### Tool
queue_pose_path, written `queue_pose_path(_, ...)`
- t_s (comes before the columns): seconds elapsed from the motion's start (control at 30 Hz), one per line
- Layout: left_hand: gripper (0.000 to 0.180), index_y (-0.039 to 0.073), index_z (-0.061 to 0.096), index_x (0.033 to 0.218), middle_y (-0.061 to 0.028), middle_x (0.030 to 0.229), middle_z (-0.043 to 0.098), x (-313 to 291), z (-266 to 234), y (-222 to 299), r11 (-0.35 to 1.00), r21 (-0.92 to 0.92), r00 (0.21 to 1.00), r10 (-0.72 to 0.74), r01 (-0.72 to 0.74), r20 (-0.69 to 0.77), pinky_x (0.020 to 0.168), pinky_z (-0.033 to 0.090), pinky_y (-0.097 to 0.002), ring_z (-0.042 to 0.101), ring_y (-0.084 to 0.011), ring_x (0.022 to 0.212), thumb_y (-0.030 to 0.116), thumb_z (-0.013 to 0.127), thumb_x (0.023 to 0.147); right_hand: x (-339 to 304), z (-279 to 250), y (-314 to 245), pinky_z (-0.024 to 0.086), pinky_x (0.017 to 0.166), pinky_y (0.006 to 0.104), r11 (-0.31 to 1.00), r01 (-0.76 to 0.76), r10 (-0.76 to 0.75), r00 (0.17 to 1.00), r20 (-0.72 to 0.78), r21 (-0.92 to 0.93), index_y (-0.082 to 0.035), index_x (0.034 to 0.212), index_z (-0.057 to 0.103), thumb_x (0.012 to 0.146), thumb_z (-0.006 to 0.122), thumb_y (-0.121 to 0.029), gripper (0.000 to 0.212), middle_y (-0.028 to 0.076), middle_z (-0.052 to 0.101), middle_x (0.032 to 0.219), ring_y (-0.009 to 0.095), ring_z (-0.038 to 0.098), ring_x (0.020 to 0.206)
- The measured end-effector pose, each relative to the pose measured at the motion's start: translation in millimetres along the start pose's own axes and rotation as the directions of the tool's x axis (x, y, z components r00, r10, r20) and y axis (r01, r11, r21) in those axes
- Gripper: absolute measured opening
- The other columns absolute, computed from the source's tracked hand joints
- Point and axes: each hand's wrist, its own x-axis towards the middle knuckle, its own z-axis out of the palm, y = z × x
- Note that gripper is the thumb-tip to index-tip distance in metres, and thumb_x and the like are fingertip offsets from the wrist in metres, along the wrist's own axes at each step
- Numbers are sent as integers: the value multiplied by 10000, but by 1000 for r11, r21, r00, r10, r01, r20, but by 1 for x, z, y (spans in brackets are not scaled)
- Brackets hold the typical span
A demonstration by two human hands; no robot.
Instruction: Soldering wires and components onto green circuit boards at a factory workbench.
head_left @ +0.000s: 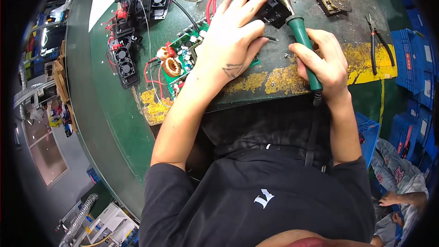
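Note:
My right hand is wrapped round the green handle of a soldering iron. Its metal tip reaches up beside a black fan unit. My left hand pinches a short black wire between thumb and curled forefinger, the bare end sticking out to the right. Its other fingers stretch over the fan unit and partly hide it. Below my left wrist lies a green circuit board with a copper ring coil and red wires, much of it covered by the hand and forearm.
Several black fans with red wires are lined up at the left of the worktop. Pliers lie at the right edge. A metal holder stands at the far right. Blue crates and another person's arm are to the right.

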Motion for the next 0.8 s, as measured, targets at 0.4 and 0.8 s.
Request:
queue_pose_path(0.4, 223, 5, 542, 752, -161, 1426, 557, 3, 3, 5, 984, -104, 989, -144, 145, 17, 1120, 429, -484, 448, -409, 1413, 36, 762, 762, -43, -54, -27, 541, 785, 422, 973, -122, 155, 975, -160, 196, 40, 1016, 660, 1017, 588, -323, 369, 288, 674, 1040, 342, 667, 866)
queue_pose_path(0.8, 197, -17, 535, 883, -250, 1368, 543, 12, 57, -47, 894, 55, 779, 416, -445, -469, 1099, 366, -557, 471, -504, 1284, -8, 680, 751, -111, -67, -43, 554, 619, 389, 693, -278, 508, 843, -177, 665, -30, 1107, 579, 983, 440, -302, 329, 377, 646, 1052, 387, 667, 836)
